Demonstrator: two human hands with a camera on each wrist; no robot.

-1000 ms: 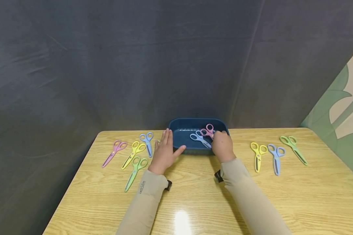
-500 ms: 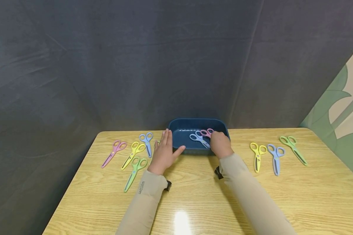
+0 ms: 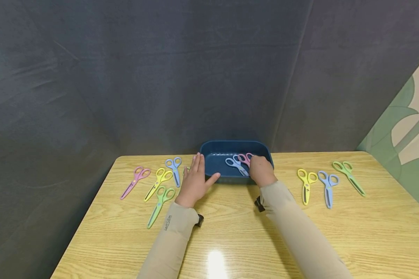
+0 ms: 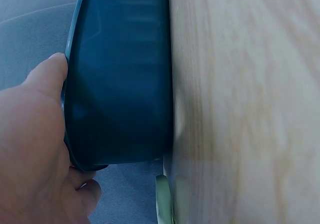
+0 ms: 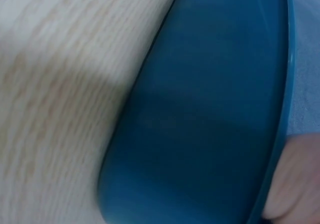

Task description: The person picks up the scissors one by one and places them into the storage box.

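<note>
A dark blue plastic bin (image 3: 230, 180) stands at the back edge of the wooden table. Inside it lies a pair of light blue scissors (image 3: 234, 163), beside pink scissors (image 3: 244, 158) whose handle loops show. My right hand (image 3: 263, 173) reaches over the bin's right end and holds the pink scissors; its fingertips and the blades are hidden. With straight fingers, my left hand (image 3: 194, 181) rests against the bin's left end, thumb spread along the front rim. The left wrist view shows that thumb (image 4: 50, 74) touching the rim. In the right wrist view, the bin's wall (image 5: 200, 109) hides the fingers.
Left of the bin lie pink scissors (image 3: 135, 182), yellow scissors (image 3: 158, 184), blue scissors (image 3: 175, 170) and green scissors (image 3: 160, 205). To the right are yellow scissors (image 3: 306, 186), blue scissors (image 3: 328, 188) and green scissors (image 3: 349, 177). A dark curtain (image 3: 195, 77) hangs behind the table.
My right hand has lowered the pink scissors into the bin, their loops now lying beside the blue pair. Over the last half second it hardly moves. The left hand stays in place.
</note>
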